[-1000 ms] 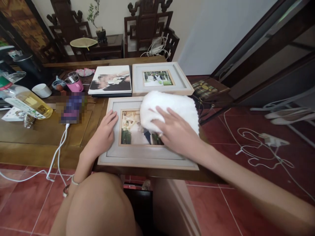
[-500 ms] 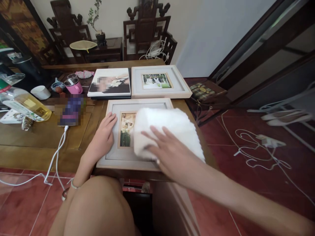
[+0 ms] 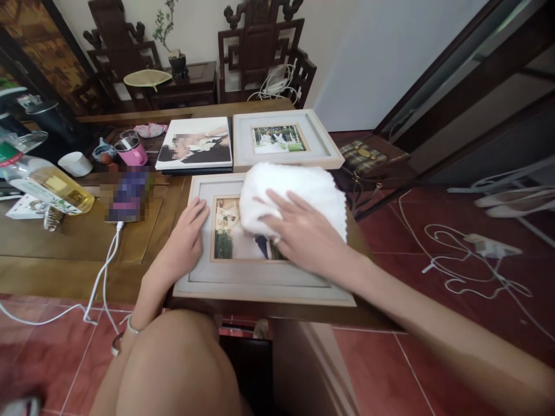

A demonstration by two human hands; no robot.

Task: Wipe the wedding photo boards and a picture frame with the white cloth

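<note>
A pale framed photo [image 3: 243, 281] lies flat at the near edge of the wooden table [image 3: 65, 242]. My left hand [image 3: 184, 242] rests flat on the frame's left border, fingers stretched out. My right hand [image 3: 303, 234] lies spread on a folded white towel [image 3: 299, 188] and presses it onto the upper right part of the frame's glass. The towel hides the frame's far right corner.
A second framed photo [image 3: 312, 153] and a photo album [image 3: 195, 147] lie behind. Left on the table are a pink mug [image 3: 130, 151], a white cup [image 3: 74, 163], an oil bottle [image 3: 47, 184] and a white cable [image 3: 104, 271]. Cables [image 3: 472, 260] trail over the red tile floor at right.
My right hand drew the towel toward me over the glass, then pushed it back up to the frame's far right. My left hand stayed on the left border.
</note>
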